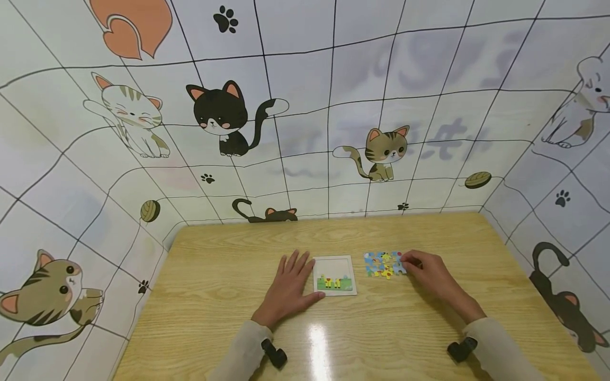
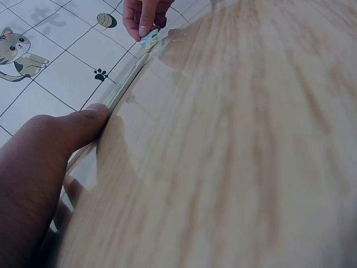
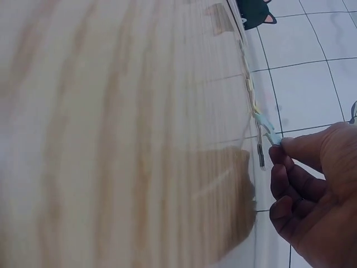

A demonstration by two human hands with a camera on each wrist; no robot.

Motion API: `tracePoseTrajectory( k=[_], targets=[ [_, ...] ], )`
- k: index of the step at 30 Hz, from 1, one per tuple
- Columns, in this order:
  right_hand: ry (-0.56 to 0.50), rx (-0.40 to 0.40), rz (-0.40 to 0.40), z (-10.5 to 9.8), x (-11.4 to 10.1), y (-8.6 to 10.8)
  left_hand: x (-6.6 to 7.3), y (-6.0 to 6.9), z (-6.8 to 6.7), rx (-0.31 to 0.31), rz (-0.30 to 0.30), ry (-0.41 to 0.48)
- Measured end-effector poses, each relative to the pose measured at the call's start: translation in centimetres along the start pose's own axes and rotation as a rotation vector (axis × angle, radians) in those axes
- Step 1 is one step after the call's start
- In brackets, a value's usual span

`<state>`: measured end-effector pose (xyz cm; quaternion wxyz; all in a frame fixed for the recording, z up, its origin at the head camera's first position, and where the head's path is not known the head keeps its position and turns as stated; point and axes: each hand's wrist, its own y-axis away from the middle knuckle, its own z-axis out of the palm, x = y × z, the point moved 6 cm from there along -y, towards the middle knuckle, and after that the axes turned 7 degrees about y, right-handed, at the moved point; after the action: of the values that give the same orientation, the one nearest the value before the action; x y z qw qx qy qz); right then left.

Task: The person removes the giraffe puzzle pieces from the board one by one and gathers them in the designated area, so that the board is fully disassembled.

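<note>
White-rimmed and square, a jigsaw tray (image 1: pixel 353 275) lies against the straight, spread fingers of the left hand (image 1: pixel 289 286), its near corner by the thumb tip. Thumb and index finger of the right hand (image 1: pixel 431 275) pinch a pale blue jigsaw piece (image 3: pixel 270 130), tilted at the tabletop (image 1: pixel 381 328).

Judging from the tray, the work seems at an early stage: a green strip (image 1: pixel 345 286) with yellow figures fills its lower part, while white backing shows above. Loose jigsaw pieces (image 1: pixel 384 264), apparently left to fit, lie just left of the pinching fingertips. They look thin and flat, blue and yellow, with knobbed outlines; under both hands runs glossy, streaky wood grain.
</note>
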<state>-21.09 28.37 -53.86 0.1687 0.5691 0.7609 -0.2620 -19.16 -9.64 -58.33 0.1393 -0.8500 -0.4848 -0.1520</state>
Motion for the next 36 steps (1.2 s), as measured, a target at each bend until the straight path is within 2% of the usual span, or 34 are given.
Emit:
tracePoseTrajectory(
  k=[13,24,36],
  targets=[
    [-0.007,0.037,-0.053,-0.1,-0.8,-0.3,0.1,0.0,0.0,0.019,0.016,0.008],
    [0.009,0.007,-0.018,-0.4,-0.7,0.0,0.4,0.1,-0.4,0.034,0.031,-0.013],
    [0.02,-0.02,-0.01,-0.5,0.7,0.1,0.0,0.0,-0.1,0.03,0.034,-0.011]
  ],
)
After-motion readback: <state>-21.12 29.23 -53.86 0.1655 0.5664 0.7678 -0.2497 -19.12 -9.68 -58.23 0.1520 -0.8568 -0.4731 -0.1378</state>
